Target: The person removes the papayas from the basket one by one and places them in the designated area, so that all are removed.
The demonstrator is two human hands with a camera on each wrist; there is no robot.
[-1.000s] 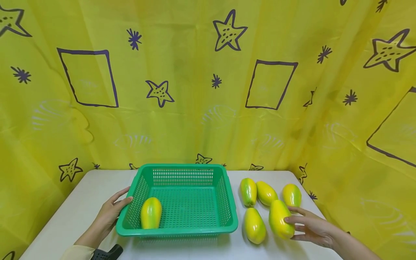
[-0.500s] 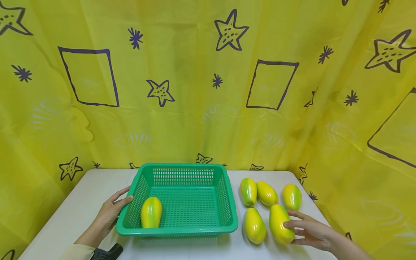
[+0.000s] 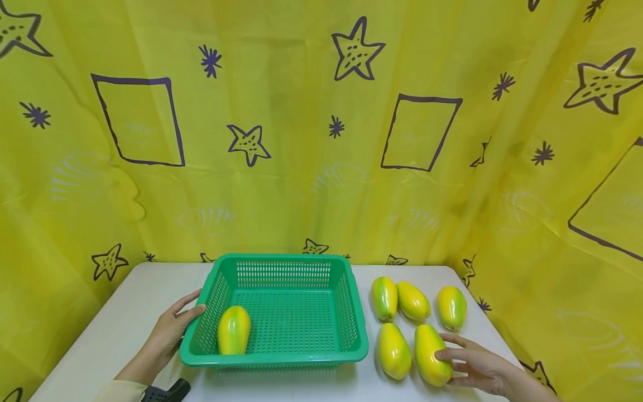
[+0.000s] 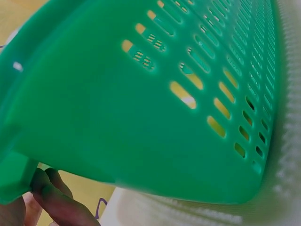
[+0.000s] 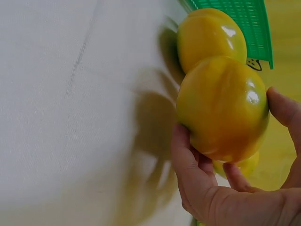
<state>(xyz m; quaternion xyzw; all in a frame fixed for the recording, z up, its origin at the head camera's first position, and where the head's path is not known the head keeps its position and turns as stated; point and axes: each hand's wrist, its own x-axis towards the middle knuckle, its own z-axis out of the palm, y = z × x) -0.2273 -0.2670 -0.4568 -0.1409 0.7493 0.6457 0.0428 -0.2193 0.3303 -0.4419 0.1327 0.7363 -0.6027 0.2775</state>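
A green plastic basket (image 3: 273,358) with slotted sides sits on the table, and one yellow-green papaya (image 3: 234,329) lies inside it at the left. My left hand (image 3: 169,328) grips the basket's left rim, thumb on top. In the left wrist view, the fingers of that hand (image 4: 59,200) curl under the rim. My right hand (image 3: 477,363) holds another papaya (image 3: 432,355) from its right side, to the right of the basket. In the right wrist view, thumb and fingers go round this papaya (image 5: 223,110), and its shadow falls on the table beside it.
Several more papayas lie right of the basket: one papaya (image 3: 394,352) just left of the held one, a pair behind, and one papaya (image 3: 451,308) farther right. The white table (image 3: 115,324) meets a yellow patterned curtain (image 3: 291,195) at the back and sides.
My right hand has brought the held papaya down and toward the table's near edge, slightly left, away from the papayas behind. My left hand and the basket stay where they were.
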